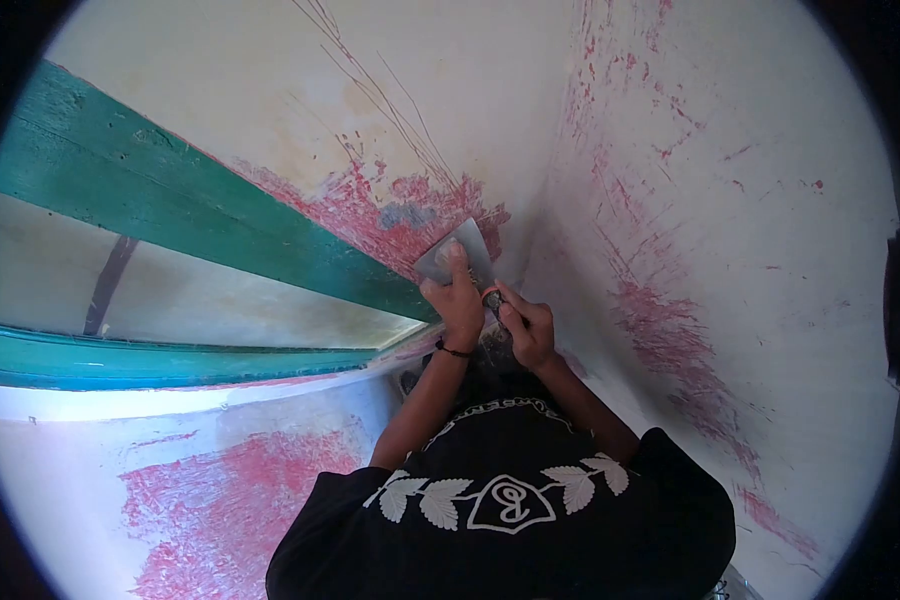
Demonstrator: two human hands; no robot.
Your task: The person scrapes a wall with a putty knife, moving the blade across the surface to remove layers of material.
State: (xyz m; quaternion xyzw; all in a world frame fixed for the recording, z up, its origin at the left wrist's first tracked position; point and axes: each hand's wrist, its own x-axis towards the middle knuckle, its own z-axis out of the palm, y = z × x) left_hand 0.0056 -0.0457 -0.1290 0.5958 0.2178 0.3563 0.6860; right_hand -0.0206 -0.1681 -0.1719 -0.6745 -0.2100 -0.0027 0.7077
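Observation:
A broad-bladed paint scraper [477, 250] lies against the wall at the lower end of a red, scraped patch [370, 215]. My right hand [528, 325] is wrapped around its dark handle, which has an orange ring. My left hand [456, 302] grips the scraper nearer the blade, with a finger pressed along the metal. A dark band circles my left wrist. The blade touches the red patch close to the corner between the two walls. Grey shows through in one spot of that patch.
A green wooden frame [190, 190] slants down from the left to beside my left hand, with a green-blue rail [170, 365] below it. The right wall [770, 260] carries red streaks. Another red patch [250, 490] covers the lower left wall.

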